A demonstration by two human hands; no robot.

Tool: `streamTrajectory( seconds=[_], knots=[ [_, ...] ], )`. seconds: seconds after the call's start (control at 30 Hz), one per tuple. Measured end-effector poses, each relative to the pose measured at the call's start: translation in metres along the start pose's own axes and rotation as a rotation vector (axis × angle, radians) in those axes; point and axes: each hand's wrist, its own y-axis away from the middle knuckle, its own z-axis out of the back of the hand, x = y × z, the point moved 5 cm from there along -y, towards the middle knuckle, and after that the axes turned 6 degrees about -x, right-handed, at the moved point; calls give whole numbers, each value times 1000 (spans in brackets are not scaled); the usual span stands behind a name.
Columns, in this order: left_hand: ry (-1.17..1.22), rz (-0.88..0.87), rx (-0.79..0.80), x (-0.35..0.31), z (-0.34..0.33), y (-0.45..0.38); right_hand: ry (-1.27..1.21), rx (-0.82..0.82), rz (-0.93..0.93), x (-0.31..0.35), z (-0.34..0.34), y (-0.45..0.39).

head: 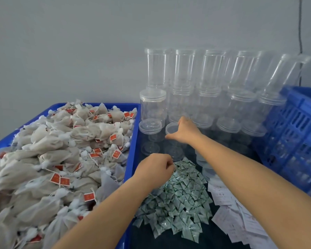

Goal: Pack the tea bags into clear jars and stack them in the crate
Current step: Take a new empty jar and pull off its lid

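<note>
A heap of white tea bags (57,155) with red tags fills the blue tray (131,151) on the left. Several clear lidded jars (201,90) stand stacked in two tiers against the wall. My right hand (184,131) grips the lid rim of one clear jar (171,128) in the front row. My left hand (155,168) hovers over a pile of small green-and-white sachets (180,200), its fingers curled and pinching at the top of the pile. The blue slatted crate (294,133) stands at the right.
White paper slips (232,212) lie scattered on the dark table surface to the right of the sachets. A few loose clear lids (204,164) are stacked between the sachets and the crate. A grey wall and a black cable (300,24) are behind.
</note>
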Motion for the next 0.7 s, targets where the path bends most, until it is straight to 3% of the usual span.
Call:
streamTrajectory(
  seconds=[0.4, 0.57, 0.7],
  knots=[
    [64, 34, -93, 3, 2, -3, -120, -53, 51, 5, 60, 33],
    [130, -9, -296, -4, 15, 1, -227, -76, 46, 12, 84, 65],
    [-69, -87, -442, -15, 23, 9, -336, -25, -46, 6, 81, 94]
  ],
)
